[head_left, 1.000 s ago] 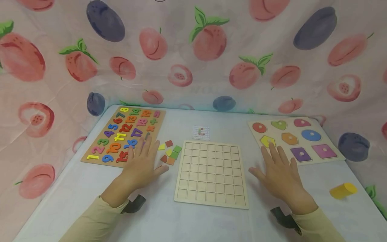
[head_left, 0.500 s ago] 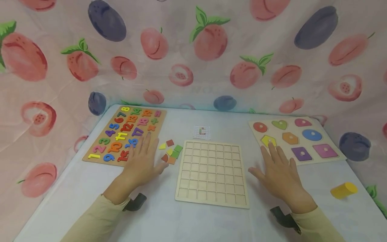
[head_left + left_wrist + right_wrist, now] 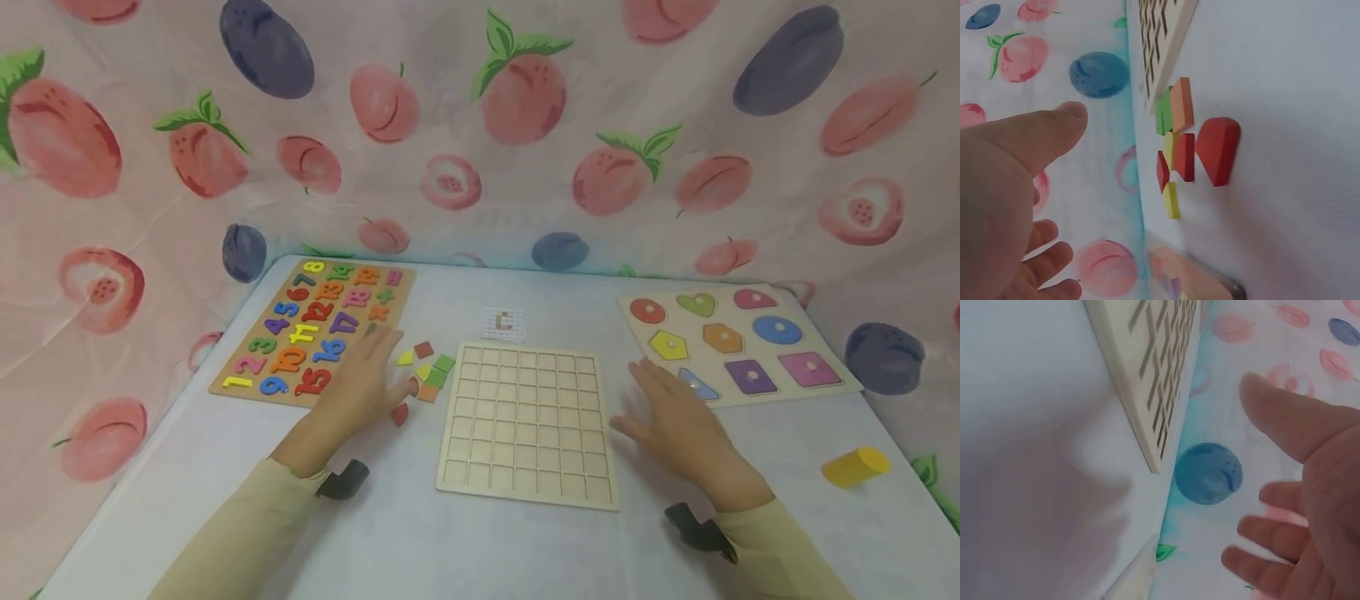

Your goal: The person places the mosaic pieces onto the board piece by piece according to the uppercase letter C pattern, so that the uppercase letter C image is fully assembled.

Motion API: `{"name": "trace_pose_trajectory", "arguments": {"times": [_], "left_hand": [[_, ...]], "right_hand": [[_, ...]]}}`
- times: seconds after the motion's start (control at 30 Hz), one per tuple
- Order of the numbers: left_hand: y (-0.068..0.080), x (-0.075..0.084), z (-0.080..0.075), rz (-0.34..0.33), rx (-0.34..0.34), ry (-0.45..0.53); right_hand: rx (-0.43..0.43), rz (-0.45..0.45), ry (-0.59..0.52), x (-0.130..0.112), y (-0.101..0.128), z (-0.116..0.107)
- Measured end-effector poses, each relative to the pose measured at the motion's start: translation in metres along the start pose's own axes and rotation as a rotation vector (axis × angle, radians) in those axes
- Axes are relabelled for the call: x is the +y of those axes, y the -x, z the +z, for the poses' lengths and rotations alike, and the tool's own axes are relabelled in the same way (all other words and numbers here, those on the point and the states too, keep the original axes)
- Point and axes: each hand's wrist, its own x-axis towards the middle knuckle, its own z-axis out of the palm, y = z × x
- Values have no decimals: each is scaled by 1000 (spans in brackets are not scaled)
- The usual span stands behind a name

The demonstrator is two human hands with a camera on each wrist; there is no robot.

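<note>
My left hand hovers with straight fingers just left of a small heap of coloured tiles, holding nothing. One red tile lies apart, nearer to me, close under the thumb. In the left wrist view the red tile sits beside the other tiles, and the thumb is raised off the table. A pale wooden grid board lies between my hands. My right hand is spread and relaxed to the right of it, holding nothing; its fingers float above the table.
A number puzzle board lies at the back left and a shape puzzle board at the back right. A small picture card sits behind the grid board. A yellow cylinder lies at the far right. Fruit-print cloth walls the table.
My left hand has slid right off the number board to the tiles, and one red tile now lies apart, nearer me. My right hand has drawn back from the shape board.
</note>
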Motion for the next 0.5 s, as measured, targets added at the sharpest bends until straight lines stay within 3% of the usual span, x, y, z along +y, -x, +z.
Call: {"name": "trace_pose_trajectory", "arguments": {"times": [0.27, 0.5], "left_hand": [[-12, -8, 7, 30, -24, -46], [-22, -13, 12, -105, -109, 94]], "right_hand": [[-42, -23, -99, -2, -7, 8], [-79, -30, -152, -6, -14, 17]]}}
